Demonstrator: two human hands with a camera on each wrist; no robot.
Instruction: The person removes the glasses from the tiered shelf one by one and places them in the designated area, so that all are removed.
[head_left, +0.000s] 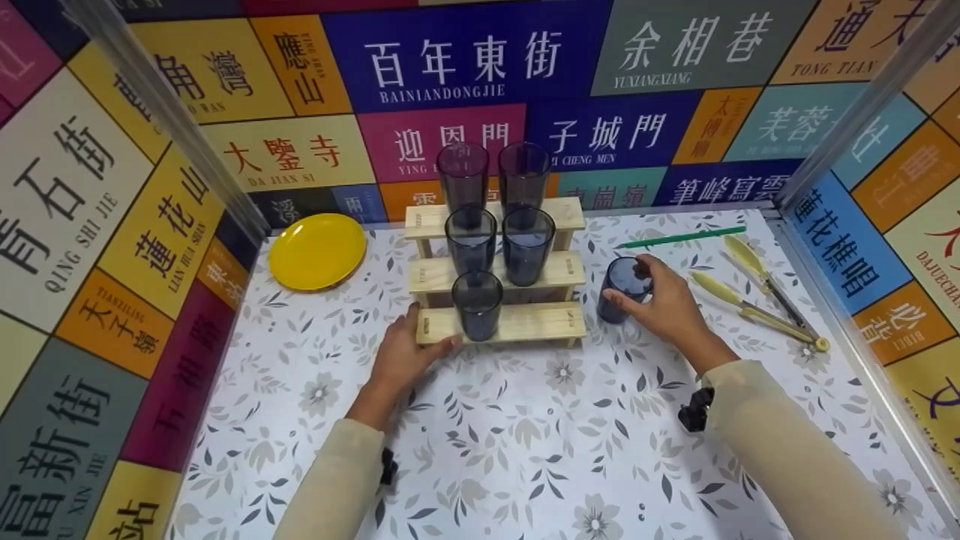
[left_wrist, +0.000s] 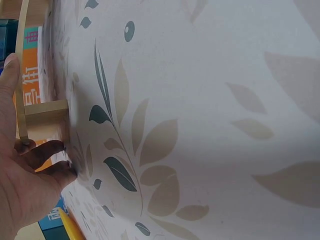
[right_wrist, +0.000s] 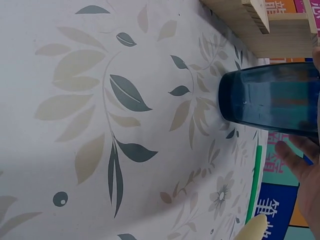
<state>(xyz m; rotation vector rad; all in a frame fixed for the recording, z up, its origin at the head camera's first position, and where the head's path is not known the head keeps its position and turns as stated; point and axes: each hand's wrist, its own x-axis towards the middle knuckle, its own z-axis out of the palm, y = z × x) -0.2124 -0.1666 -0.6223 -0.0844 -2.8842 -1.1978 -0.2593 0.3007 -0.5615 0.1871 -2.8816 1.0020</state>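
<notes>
My right hand (head_left: 669,304) grips a dark blue glass tumbler (head_left: 616,306) near its rim, thumb on the near side and fingers at the far side. In the right wrist view the tumbler (right_wrist: 270,97) has its base close to the tablecloth. A three-step wooden rack (head_left: 538,324) stands at the middle, left of that glass. My left hand (head_left: 401,356) holds the left end of its lowest step, thumb along the front and fingers curled below the board (left_wrist: 21,75). One tumbler (head_left: 478,307) sits on the lowest step, with two pairs of tumblers (head_left: 528,247) on the steps above.
A yellow plate (head_left: 318,251) lies to the left of the rack. On the right are a green stick (head_left: 682,238) and yellow-tipped tongs (head_left: 776,315), spread apart. Printed panels (head_left: 465,67) wall in the back and both sides of the flowered tabletop.
</notes>
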